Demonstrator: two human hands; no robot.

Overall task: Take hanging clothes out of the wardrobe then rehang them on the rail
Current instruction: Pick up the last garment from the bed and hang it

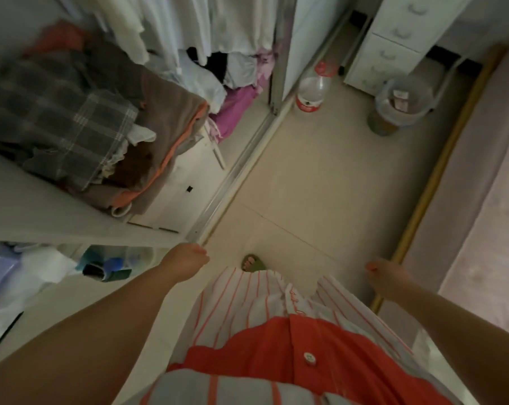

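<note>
1. Left hand [186, 258]: hangs low beside the body, fingers loosely curled, holding nothing. It sits over the floor just in front of the wardrobe's sliding-door track [235, 173].
2. Right hand [386, 274]: also down at the side, fingers relaxed and slightly bent, holding nothing. It is near the yellow edge strip [440, 159] that borders a pale pink surface [487, 200] on the right; I cannot tell whether it touches the strip.
3. Between the arms: the person's striped white-and-red garment [247, 302] with a red front panel and 1 white button [309, 358]. A foot in a green sandal [251, 263] shows just past the hem.
4. Hanging clothes [206, 21]: pale garments hang inside the open wardrobe [19, 206] at the upper left of centre, well apart from both hands. Their hangers and rail are out of view.
5. Under the hanging items: loose purple, white and dark clothing [238, 83] heaped on the wardrobe bottom.
6. Left of that: a folded stack on a white shelf, with a grey plaid piece [60, 118] and a brown-and-orange blanket [171, 127].
7. Floor [320, 185], beige tile: 1 large clear plastic bottle [313, 89] with red cap and label stands near the wardrobe door edge; 1 clear bin [399, 103] stands further right.
8. White drawer unit [393, 36] stands beyond the bin.
</note>
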